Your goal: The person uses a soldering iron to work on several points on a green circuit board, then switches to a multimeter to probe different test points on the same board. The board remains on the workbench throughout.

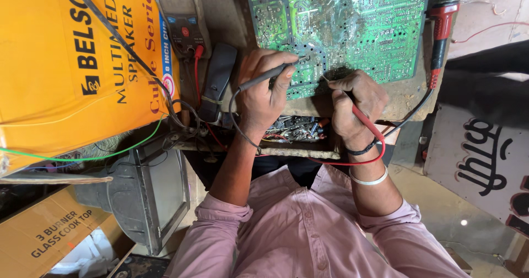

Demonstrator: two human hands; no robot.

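A green circuit board (352, 19) lies solder side up on a worn bench (409, 97). My left hand (259, 96) grips a black test probe (265, 76) like a pen, its tip on the board's lower left area. My right hand (355, 104) holds a red test probe (365, 121), whose thin metal tip touches the board's lower edge. Both probe leads, black and red, run back past my wrists. A grey digital multimeter (182, 14) with a red plug in it sits left of the board. I wear a pink shirt, plus a black and a white band on my right wrist.
A big orange carton (66, 63) fills the upper left, with black and green wires across it. A black oblong case (217, 77) lies beside the meter. A red-and-black soldering iron (441, 30) rests at the board's right edge. Loose small parts (297, 128) sit under the bench edge; a grey tube screen set (149, 195) and a cardboard box (49, 234) stand lower left.
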